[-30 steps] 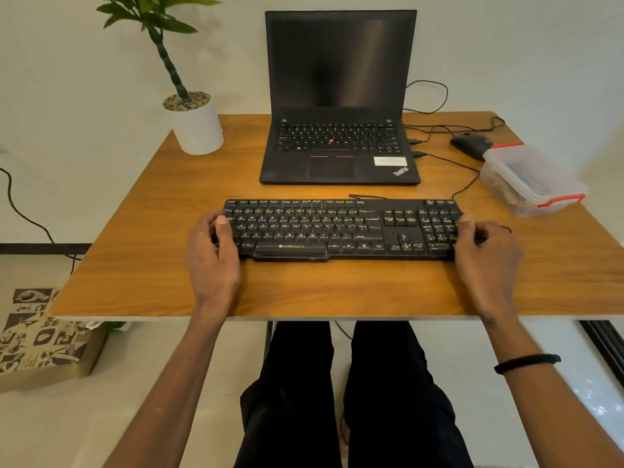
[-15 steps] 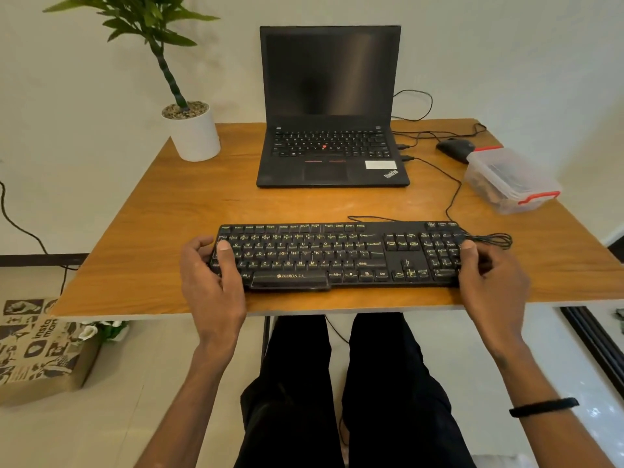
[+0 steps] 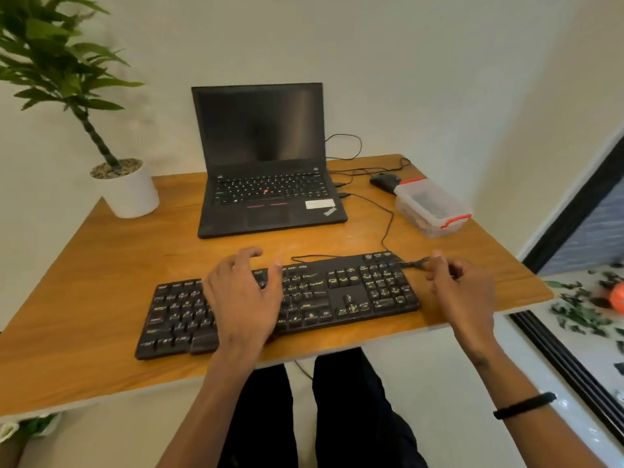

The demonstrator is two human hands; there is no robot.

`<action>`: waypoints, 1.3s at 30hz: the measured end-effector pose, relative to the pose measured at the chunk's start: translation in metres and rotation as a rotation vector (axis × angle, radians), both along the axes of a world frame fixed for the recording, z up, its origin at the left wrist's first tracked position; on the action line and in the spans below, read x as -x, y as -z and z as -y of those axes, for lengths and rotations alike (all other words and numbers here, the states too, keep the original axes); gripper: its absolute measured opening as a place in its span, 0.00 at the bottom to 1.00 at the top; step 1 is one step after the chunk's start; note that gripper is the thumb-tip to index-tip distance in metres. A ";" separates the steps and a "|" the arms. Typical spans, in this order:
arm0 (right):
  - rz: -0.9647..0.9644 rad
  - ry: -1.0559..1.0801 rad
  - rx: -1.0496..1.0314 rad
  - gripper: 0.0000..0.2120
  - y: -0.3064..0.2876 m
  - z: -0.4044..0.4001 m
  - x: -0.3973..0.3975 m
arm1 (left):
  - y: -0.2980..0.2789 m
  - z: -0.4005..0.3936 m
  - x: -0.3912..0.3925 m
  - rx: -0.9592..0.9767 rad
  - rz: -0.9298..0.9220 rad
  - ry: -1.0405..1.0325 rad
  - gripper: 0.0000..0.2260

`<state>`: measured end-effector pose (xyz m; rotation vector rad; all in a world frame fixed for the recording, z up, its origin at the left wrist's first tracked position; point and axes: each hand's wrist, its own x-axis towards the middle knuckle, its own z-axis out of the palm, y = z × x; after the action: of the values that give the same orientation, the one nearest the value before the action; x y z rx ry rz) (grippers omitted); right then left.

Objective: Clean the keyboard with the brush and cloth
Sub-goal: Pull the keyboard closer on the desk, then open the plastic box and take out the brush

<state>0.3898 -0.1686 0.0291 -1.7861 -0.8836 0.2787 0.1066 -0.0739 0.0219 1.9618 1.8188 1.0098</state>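
The one black keyboard (image 3: 280, 305) lies near the front edge of the wooden desk (image 3: 84, 265), its long axis running left to right and skewed, right end farther back. The left hand (image 3: 244, 298) hovers over its middle with fingers spread, gripping nothing, while the right hand (image 3: 462, 292) hangs loosely curled just off its right end, near the cable (image 3: 388, 224). Behind sit one open laptop (image 3: 266, 163) and one clear lidded box (image 3: 432, 207) with red clips, its dark contents unclear.

Both forearms bare, no sleeves in view; left hand (image 3: 243, 295) and right hand (image 3: 463, 292) without rings or gloves; thin black band (image 3: 524, 405) round right wrist, plain, no visible face or markings; left wrist without band; legs in black trousers (image 3: 304, 417), plain dark fabric with soft folds, no visible pattern or logo
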 end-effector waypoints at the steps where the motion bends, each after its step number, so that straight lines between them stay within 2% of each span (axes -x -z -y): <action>1: -0.013 0.035 -0.016 0.20 -0.005 -0.002 -0.005 | -0.004 -0.005 -0.016 0.007 0.004 0.051 0.19; 5: -0.139 0.113 -0.050 0.17 -0.020 -0.019 -0.038 | -0.025 -0.031 -0.087 0.042 0.015 0.237 0.14; 9: -0.430 0.114 -0.016 0.10 -0.033 -0.046 -0.068 | -0.046 -0.067 -0.165 0.156 0.136 0.523 0.14; 11: -0.572 0.108 -0.013 0.12 -0.032 -0.060 -0.080 | -0.048 -0.090 -0.204 0.158 0.107 0.578 0.16; 15: -0.719 0.146 -0.037 0.16 -0.024 -0.081 -0.102 | -0.048 -0.141 -0.269 0.124 0.044 0.598 0.15; 20: -0.805 0.206 -0.059 0.16 -0.018 -0.095 -0.118 | -0.052 -0.177 -0.313 0.182 -0.037 0.574 0.08; 23: -0.858 0.191 -0.113 0.13 -0.016 -0.088 -0.118 | -0.050 -0.184 -0.326 0.182 -0.052 0.557 0.14; 28: -0.878 0.180 -0.126 0.10 -0.019 -0.052 -0.104 | -0.034 -0.183 -0.328 0.247 0.060 0.576 0.18; 34: -0.907 0.197 -0.157 0.12 -0.011 0.002 -0.085 | -0.024 -0.151 -0.322 0.433 0.130 0.657 0.16; 39: -0.889 0.238 -0.193 0.11 -0.010 0.023 -0.074 | -0.025 -0.131 -0.318 0.425 0.131 0.741 0.16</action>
<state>0.4633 -0.1917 0.0396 -1.3511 -0.0579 0.7290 0.4242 0.0574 0.0469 1.9732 0.9740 0.4493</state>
